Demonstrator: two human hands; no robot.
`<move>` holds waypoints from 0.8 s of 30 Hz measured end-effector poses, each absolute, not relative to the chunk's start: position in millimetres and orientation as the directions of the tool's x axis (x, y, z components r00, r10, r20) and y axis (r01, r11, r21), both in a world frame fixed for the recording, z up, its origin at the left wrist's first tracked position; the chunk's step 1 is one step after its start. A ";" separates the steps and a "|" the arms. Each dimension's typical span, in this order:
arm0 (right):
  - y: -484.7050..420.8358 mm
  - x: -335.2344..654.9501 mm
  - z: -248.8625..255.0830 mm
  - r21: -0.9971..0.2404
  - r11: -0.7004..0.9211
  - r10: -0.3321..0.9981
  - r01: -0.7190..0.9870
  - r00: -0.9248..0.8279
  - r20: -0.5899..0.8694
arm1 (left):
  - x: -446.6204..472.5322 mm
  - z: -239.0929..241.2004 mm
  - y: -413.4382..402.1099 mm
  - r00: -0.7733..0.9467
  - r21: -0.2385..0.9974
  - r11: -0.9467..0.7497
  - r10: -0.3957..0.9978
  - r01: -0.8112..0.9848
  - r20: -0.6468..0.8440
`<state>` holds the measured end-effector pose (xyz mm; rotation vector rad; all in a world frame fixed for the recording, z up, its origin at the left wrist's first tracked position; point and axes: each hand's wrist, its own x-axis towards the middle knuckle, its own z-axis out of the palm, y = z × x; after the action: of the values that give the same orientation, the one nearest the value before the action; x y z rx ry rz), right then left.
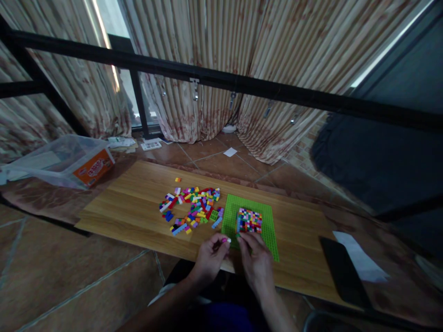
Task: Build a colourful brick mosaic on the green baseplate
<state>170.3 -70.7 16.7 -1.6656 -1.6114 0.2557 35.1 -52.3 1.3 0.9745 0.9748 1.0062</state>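
Observation:
My left hand [212, 256] is pinched around small pink and white toy bricks [226, 240], held just off the near-left corner of the green baseplate [270, 221]. Over the plate's near edge, my right hand [256, 257] has thumb and fingers closed at what looks like a small dark green brick [237, 235]. Its fingertips reach the near side of a multicoloured brick block [249, 219] built on the plate, and they cover part of that side. To the left lies a loose pile of coloured bricks [197, 205] on the wooden table.
A small orange and yellow brick [177, 180] lies apart behind the pile. The wooden table [128, 198] carries a dark flat object [342, 269] at its right end, beside white paper [362, 258]. A clear plastic bin [62, 161] stands at far left. Black metal bars [214, 76] cross before the curtains.

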 end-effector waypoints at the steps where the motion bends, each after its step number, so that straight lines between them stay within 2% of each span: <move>1: -65.9 174.5 18.5 -0.626 0.107 0.907 0.772 0.182 0.379 | 34.9 1.1 -52.4 0.233 0.950 0.231 0.955 -0.209 -0.181; 11: -25.8 198.1 24.9 -0.479 0.107 0.915 0.871 0.103 0.391 | 34.6 -4.8 -52.6 0.268 0.946 0.225 0.950 -0.235 -0.159; 24: -16.6 199.9 20.4 -0.470 0.126 0.929 0.873 0.062 0.364 | 34.0 -3.9 -53.2 0.300 0.935 0.240 0.941 -0.261 -0.158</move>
<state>199.9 -16.6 20.4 -1.7421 -1.8051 0.1188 34.0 -53.2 -3.9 0.9663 0.8847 0.9889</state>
